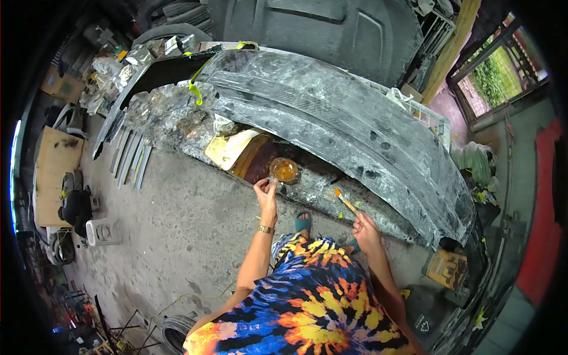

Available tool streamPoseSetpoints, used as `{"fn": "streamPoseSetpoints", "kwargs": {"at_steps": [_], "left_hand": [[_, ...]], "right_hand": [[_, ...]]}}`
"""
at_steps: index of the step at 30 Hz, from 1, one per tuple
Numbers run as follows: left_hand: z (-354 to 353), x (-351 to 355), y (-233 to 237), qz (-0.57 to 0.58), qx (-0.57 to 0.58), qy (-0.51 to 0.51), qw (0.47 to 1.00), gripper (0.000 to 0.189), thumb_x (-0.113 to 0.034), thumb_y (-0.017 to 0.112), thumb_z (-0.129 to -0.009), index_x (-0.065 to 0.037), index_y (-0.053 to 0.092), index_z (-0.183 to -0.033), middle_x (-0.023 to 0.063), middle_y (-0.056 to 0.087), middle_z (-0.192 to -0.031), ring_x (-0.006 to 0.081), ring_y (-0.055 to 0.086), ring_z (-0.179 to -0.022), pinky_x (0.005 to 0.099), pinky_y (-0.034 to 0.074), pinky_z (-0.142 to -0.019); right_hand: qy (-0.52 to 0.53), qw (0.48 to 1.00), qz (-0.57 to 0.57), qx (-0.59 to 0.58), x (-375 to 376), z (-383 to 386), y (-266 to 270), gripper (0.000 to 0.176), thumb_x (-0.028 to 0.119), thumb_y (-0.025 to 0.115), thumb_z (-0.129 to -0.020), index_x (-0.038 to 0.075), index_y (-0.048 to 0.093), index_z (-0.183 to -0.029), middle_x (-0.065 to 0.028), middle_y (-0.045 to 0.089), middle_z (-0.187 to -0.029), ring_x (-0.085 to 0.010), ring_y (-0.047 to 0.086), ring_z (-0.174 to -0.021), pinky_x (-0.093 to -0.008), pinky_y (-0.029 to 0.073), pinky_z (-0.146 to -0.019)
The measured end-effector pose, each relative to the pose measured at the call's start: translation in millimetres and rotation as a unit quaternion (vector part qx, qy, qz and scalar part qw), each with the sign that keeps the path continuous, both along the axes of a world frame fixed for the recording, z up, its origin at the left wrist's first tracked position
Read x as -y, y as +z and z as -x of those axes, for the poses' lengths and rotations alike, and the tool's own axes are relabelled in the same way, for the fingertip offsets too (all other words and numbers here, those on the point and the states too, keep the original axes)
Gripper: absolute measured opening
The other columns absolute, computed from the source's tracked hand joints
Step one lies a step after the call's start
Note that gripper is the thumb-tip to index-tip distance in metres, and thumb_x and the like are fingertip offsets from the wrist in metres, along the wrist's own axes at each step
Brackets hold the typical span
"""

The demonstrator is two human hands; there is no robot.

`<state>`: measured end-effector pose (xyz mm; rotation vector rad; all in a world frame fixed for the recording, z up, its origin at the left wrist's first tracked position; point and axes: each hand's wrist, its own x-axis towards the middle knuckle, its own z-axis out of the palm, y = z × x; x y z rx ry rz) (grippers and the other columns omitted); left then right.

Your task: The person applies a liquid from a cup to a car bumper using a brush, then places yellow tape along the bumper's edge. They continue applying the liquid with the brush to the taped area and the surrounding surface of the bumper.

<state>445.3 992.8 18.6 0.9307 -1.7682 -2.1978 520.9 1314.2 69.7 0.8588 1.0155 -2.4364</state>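
Note:
My right hand [367, 232] is closed round the handle of a small brush [348, 202], whose orange-tipped bristles point up and left over the worktop. My left hand [266, 190] has its fingers pinched at the near edge of a round container of amber liquid [284, 170]; what they hold is too small to make out. Left of the container lie a yellowish sheet [228, 151] and a dark reddish-brown surface. A long grey, scuffed car body panel [319, 106] lies behind both hands on the dirty worktop [171, 112].
A white stool [102, 232] and a brown board [58, 177] stand at the left. Metal strips [131, 158] lean by the worktop. A cardboard box [447, 269] is at the right, a tire [177, 331] at the lower left, a dark hood at the back.

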Motion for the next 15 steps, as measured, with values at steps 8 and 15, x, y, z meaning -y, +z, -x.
{"fn": "streamPoseSetpoints", "kwargs": {"at_steps": [8, 15], "left_hand": [[-101.5, 37.2, -48.5, -0.045, 0.131, -0.035, 0.99, 0.031, -0.033, 0.064, -0.088, -0.011, 0.054, -0.107, 0.0017, 0.058, -0.106, 0.0145, 0.057, -0.099, 0.0324, 0.046, -0.081], [-227.3, 94.7, -109.5, -0.036, 0.34, -0.069, 0.937, 0.025, -0.029, 0.066, -0.085, -0.009, 0.056, -0.098, 0.0029, 0.061, -0.088, 0.016, 0.058, -0.08, 0.0334, 0.047, -0.068]], "right_hand": [[0.169, 0.982, -0.075, -0.042, 55.0, 65.5, 3.6, 0.024, 0.017, 0.061, -0.093, 0.006, 0.058, -0.114, -0.0037, 0.063, -0.098, -0.0079, 0.056, -0.077, -0.0232, 0.045, -0.065], [0.235, 0.962, -0.128, -0.047, 75.1, 100.6, -15.1, 0.02, 0.015, 0.065, -0.09, 0.006, 0.062, -0.108, 0.0018, 0.063, -0.087, -0.0056, 0.056, -0.078, -0.0195, 0.046, -0.065]]}}
